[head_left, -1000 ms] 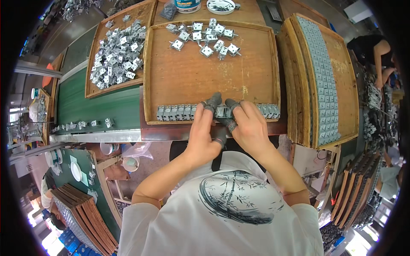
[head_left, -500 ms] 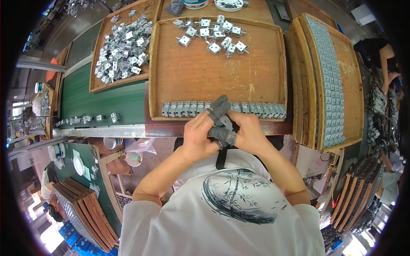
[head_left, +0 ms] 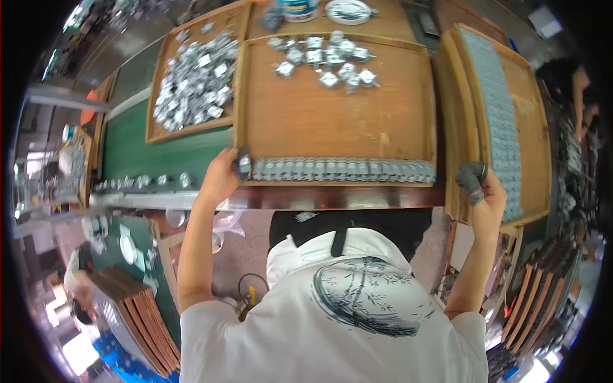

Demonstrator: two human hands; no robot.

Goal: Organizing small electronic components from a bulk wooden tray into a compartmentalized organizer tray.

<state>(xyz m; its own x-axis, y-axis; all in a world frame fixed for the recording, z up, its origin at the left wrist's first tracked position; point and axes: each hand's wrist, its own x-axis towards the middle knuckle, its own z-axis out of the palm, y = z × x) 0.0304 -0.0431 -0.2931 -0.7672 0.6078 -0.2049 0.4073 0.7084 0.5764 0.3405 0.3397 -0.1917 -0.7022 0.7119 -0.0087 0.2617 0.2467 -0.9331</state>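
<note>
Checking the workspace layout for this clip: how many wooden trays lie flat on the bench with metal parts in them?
3: the left tray of heaped parts, the middle tray gripped by both hands, the right tray. More may hide beneath it.

**A count of what we see**

We count two hands at work: the left hand and the right hand. We count three shallow wooden trays on the bench: the left tray, the middle tray and the right tray. The loose metal parts heaped in the left one are too many for us to number. We see about a dozen scattered parts in the middle one, one long row of parts along its near edge, and one white bowl beyond.
</note>
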